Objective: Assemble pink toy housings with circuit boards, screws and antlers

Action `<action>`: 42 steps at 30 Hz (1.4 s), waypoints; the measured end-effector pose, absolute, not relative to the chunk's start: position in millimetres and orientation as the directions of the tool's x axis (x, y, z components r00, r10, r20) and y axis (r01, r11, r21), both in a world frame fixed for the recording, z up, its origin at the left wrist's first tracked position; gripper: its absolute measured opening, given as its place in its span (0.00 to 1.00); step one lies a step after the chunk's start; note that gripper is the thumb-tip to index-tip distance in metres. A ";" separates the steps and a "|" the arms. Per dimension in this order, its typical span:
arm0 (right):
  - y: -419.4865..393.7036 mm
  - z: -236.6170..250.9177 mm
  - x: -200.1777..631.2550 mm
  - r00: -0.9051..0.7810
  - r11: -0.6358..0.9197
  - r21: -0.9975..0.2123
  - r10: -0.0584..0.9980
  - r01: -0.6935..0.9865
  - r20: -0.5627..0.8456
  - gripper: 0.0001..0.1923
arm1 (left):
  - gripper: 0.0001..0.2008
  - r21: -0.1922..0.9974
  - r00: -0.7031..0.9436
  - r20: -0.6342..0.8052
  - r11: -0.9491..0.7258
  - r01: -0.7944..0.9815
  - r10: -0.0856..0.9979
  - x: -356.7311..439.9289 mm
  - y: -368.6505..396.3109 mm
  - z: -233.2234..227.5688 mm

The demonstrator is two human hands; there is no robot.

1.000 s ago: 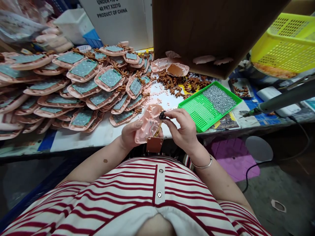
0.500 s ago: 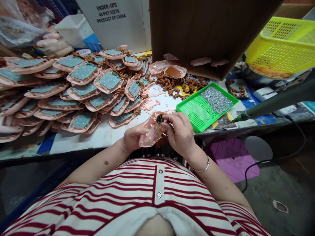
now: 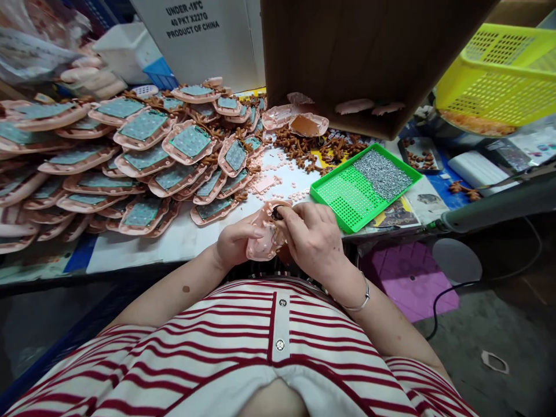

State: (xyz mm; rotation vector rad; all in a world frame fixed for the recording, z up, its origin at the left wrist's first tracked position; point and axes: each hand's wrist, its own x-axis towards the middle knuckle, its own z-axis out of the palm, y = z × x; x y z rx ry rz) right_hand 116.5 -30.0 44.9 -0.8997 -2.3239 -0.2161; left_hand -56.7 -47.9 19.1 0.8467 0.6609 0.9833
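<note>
My left hand grips a pink plastic shell from its left side, holding it over the table's front edge. My right hand pinches a small black round part and presses it against the top of the shell. Thin wires show inside the shell. A brown board beneath the shell is mostly hidden by my right hand.
A big heap of pink shells with grey-green circuit boards fills the left of the table. A green tray with screws lies to the right. Brown parts, a cardboard box, a yellow basket and an electric screwdriver are nearby.
My right hand has moved the black part in against the shell and now covers the brown board. Both hands drifted slightly left. The screwdriver swung lower on the right.
</note>
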 end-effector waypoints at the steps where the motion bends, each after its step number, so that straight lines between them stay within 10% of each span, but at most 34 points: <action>1: -29.0 43.4 116.2 -0.567 0.757 -0.112 0.571 0.644 0.594 0.18 | 0.27 0.841 0.373 -0.126 0.299 -0.451 0.919 -55.6 -48.2 19.9; 10: -11.9 24.1 126.5 -0.463 0.635 -0.697 0.754 0.334 0.465 0.30 | 0.15 0.868 0.133 -0.175 0.217 -0.446 0.975 -56.2 -39.4 23.3; 15: -13.9 9.7 139.2 -0.654 0.320 -0.931 0.745 0.176 0.132 0.46 | 0.15 0.889 -0.044 -0.085 0.056 -0.455 0.995 -67.2 -26.7 36.4; 20: -14.4 28.1 154.2 -0.694 0.179 -0.984 0.708 -0.006 0.133 0.17 | 0.16 0.892 -0.057 -0.156 0.115 -0.436 0.986 -68.7 -19.8 26.8; 25: -7.4 57.0 162.0 -0.805 0.184 -0.976 0.558 -0.114 0.199 0.30 | 0.12 0.822 0.295 -0.269 0.378 -0.426 0.917 -58.4 -25.2 14.4; 29: -4.3 60.4 146.9 -0.574 0.369 -0.928 0.772 0.057 0.272 0.11 | 0.10 0.794 0.439 -0.275 0.460 -0.399 0.855 -53.0 -30.0 7.0; 36: -0.3 43.4 124.2 -0.160 0.152 -0.984 0.978 0.094 0.136 0.26 | 0.25 0.675 0.483 -0.326 0.558 -0.483 0.813 -54.2 -39.2 0.0; 42: -2.4 36.5 115.1 -0.114 -0.068 -0.995 0.992 -0.068 -0.059 0.27 | 0.24 0.867 0.382 -0.223 0.361 -0.343 0.897 -46.6 -42.3 11.5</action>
